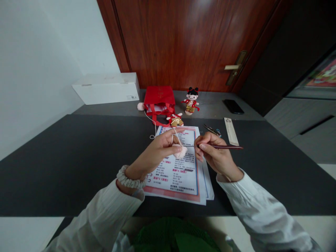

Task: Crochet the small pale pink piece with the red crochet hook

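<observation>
The left hand (pixel 154 154) pinches a small pale pink crochet piece (pixel 180 152) in its fingers, with a strand of yarn (pixel 173 134) rising over the forefinger. The right hand (pixel 215 154) is closed narrowly around a dark red-brown crochet hook (pixel 225 147), held like a pencil. The hook lies nearly level across the scene, its handle jutting right past the hand and its tip aimed left toward the piece, which sits between the hands, far nearer the left. Whether the tip meets the stitches is hard to tell from here. Beneath them lies a printed pattern sheet (pixel 178 183) on a dark mat (pixel 78 157); farther off, a crocheted doll (pixel 190 100) stands beside a red gift bag (pixel 159 99).
</observation>
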Demonstrator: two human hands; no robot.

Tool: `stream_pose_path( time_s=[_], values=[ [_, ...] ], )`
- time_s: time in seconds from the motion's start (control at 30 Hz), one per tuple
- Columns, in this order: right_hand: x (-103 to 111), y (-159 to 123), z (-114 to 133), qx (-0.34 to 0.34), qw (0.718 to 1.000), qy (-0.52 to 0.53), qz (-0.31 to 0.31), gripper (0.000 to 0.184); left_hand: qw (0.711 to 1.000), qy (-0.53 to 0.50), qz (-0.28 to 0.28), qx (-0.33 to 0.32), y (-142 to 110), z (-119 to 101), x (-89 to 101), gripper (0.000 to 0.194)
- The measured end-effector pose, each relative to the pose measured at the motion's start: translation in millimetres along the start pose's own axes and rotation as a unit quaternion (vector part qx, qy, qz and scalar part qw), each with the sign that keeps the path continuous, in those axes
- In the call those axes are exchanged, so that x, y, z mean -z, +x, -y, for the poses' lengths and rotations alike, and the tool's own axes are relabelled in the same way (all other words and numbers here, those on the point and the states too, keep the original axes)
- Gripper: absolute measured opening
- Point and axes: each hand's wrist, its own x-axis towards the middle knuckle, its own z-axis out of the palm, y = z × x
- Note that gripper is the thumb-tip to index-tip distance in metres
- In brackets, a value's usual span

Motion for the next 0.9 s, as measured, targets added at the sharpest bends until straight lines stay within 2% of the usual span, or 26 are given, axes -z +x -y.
stream_pose_path(
  time_s=[0.27,0.5,0.6,0.9],
  values=[
    [-5,0,0,-0.023,1.0,0.008,-0.007,0.016,0.999,0.046,-0.009,-0.007,0,0,-0.9,0.049],
    [-17,5,0,-0.104,0.985,0.135,-0.038,0.023,1.0,0.004,-0.027,-0.011,2,-1,-8.1,0.05],
    [-18,7,0,-0.126,0.978,0.159,-0.056,0.024,1.0,-0.013,-0.028,-0.007,3,0,-8.7,0.054],
    [-19,3,-4,-0.074,0.992,0.085,-0.057,0.016,0.999,-0.024,-0.037,0.011,0,-11,-16.1,0.078]
  ],
)
